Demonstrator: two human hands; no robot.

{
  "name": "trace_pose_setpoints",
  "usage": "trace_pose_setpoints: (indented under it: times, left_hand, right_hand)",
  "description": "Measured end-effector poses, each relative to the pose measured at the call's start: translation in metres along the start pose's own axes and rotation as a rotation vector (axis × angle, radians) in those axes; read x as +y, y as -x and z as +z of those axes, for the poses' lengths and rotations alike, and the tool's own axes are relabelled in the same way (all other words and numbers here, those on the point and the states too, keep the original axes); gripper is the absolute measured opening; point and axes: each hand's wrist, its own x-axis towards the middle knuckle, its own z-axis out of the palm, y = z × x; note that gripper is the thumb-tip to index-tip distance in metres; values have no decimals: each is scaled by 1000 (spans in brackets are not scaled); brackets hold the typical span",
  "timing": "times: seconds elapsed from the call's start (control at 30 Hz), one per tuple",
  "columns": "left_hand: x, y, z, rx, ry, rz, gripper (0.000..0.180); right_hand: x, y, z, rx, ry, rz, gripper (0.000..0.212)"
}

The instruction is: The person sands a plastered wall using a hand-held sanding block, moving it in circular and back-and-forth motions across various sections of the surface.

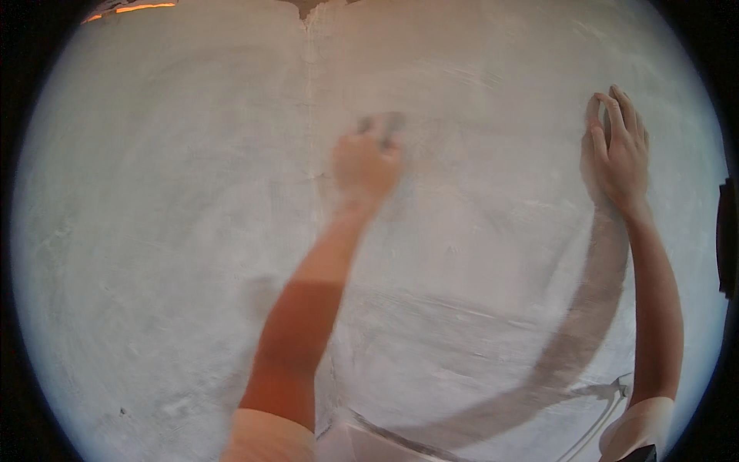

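A pale grey, plaster-like wall (pixel 477 231) with smears and scuffs fills most of the head view. My left hand (pixel 368 169) is up near the middle of it, blurred by motion. Its fingers are closed around a small dark thing (pixel 393 123), too smeared to name. Farther right, my right hand (pixel 623 158) rests against the wall with its fingers stretched upward and slightly apart, holding nothing. A shadow of the right arm falls on the wall to its left.
A rough vertical seam (pixel 310 92) runs down the wall beside my left hand, below a jagged brown patch (pixel 308 8). An orange strip (pixel 142 7) shows at the top left. By my right sleeve is a pale cord (pixel 593 433). A dark object (pixel 727 239) stands at the right rim.
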Motion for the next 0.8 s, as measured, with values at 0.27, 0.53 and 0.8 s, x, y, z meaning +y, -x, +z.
trace_pose_setpoints:
  times: [0.27, 0.53, 0.8]
  left_hand:
    - [12, -1, -3, -124, -137, 1, 54]
    - [-57, -15, 1, -35, -232, -167, 51]
    - [-70, -28, -9, -28, -139, -160, 52]
  right_hand:
    - [8, 2, 6, -34, 74, 30, 48]
    - [-5, 1, 3, -9, 29, 51, 48]
    - [1, 1, 1, -27, 21, 9, 48]
